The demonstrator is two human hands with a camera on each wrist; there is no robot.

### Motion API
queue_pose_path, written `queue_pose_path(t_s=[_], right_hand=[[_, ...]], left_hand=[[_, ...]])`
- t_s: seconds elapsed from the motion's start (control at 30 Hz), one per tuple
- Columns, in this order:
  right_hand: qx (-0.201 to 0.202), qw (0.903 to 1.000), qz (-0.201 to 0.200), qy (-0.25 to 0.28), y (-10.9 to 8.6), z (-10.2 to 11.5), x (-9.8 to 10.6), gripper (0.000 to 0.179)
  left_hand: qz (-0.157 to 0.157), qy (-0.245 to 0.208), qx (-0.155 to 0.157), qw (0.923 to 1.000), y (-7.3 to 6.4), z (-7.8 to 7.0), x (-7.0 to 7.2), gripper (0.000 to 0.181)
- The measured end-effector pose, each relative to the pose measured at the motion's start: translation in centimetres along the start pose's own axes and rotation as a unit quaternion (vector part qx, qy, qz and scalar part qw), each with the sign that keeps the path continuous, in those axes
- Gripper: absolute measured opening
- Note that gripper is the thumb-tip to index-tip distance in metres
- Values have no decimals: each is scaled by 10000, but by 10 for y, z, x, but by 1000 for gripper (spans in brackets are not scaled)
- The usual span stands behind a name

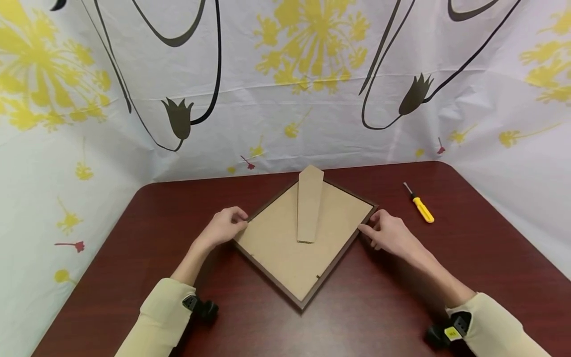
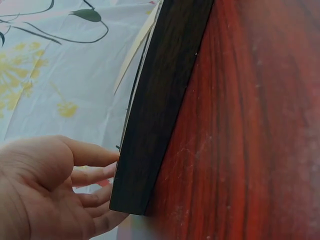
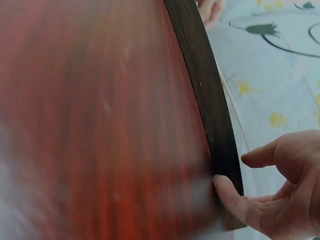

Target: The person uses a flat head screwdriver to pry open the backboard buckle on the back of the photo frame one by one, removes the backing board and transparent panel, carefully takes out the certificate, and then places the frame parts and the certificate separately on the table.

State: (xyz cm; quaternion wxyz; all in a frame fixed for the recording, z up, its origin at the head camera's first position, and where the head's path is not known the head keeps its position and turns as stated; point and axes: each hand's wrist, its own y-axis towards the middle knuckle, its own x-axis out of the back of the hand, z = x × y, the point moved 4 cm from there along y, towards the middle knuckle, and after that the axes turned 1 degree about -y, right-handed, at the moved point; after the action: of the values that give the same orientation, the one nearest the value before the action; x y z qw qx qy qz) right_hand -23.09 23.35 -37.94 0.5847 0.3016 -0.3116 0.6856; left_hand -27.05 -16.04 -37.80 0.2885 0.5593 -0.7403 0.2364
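Observation:
A picture frame (image 1: 278, 283) with a dark brown rim lies face down on the table, turned so one corner points toward me. A tan easel stand (image 1: 309, 206) runs along its beige backing board (image 1: 272, 248). At the frame's left corner, my left hand (image 1: 224, 225) grips the edge, thumb by the back and fingers round the outer side. My right hand (image 1: 392, 235) holds the right corner; in the right wrist view one fingertip (image 3: 220, 182) presses the rim's outer side, with the thumb close to the back edge. Small dark tabs show along the backing's border.
A screwdriver (image 1: 419, 203) with a yellow handle lies right of the frame, its tip pointing away. The dark red wooden table (image 1: 178, 203) meets a white hanging sheet (image 1: 267, 124) with flower prints at the back and sides.

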Motion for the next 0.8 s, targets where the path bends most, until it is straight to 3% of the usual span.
queue_pose_path(t_s=[0.33,0.57,0.67,0.8], right_hand=[[-29,9997,199,153,5,6,-9,54],[223,9985,340,368,26,8,-8,50],[351,9987,281,224,34,8,-7,52],[452,9987,202,86,43,8,-8,56]], left_hand=[[173,147,-69,9997,-3,0,-1,18],[874,139,-258,9957,-22,-6,-6,21],[1266,-63,-362,9913,-30,-10,-10,24],[1605,-504,-254,9854,-37,-12,-12,29]])
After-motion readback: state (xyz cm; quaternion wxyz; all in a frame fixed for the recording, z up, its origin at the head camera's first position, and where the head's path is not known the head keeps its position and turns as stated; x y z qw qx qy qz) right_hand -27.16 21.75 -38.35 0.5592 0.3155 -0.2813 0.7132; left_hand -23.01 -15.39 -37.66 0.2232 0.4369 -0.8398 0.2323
